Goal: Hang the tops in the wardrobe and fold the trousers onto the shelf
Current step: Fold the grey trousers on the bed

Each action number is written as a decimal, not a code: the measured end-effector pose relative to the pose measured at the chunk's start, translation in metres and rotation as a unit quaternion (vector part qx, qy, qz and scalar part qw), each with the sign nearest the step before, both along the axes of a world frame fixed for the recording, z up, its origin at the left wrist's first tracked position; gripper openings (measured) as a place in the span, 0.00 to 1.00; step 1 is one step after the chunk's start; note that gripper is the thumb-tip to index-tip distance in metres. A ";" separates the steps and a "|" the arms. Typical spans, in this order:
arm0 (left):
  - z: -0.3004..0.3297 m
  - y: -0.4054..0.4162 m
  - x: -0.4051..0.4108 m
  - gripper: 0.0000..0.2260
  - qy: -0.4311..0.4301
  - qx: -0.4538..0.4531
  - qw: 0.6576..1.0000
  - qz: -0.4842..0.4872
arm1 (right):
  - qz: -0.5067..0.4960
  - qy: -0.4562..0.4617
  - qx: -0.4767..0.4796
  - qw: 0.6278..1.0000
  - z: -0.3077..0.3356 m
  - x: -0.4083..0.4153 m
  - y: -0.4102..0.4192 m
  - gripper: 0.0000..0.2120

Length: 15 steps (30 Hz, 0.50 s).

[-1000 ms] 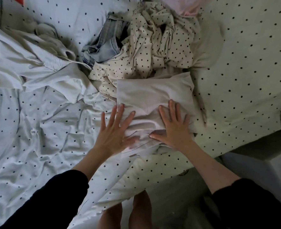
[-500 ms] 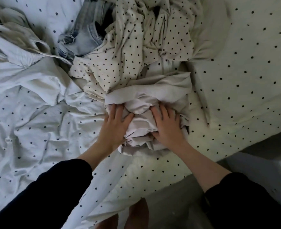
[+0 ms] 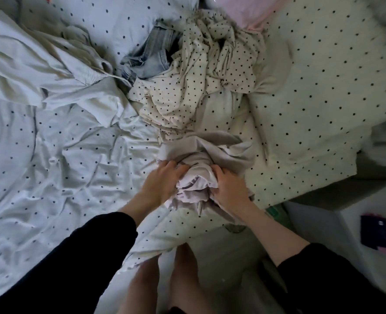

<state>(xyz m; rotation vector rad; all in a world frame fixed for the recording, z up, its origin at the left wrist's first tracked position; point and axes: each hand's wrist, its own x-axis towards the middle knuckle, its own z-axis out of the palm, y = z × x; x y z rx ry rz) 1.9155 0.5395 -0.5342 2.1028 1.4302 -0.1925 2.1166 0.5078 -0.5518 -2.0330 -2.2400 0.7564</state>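
Both hands, left hand (image 3: 162,181) and right hand (image 3: 229,189), gripped the bunched pale garment (image 3: 201,159) at the bed (image 3: 51,166) edge. Soft, light, floppy stuff, probably best grabbed underneath.

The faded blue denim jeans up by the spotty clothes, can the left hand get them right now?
Probably not right away. The left hand is gripping the bunched pale grey garment, as is the right hand. The faded blue denim jeans lie farther up the bed, partly under the crumpled cream polka-dot garment.
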 end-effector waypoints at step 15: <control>0.160 -0.111 -0.202 0.26 -0.021 0.114 0.956 0.271 | 0.223 -0.011 0.132 0.966 0.168 -0.218 -0.012 0.22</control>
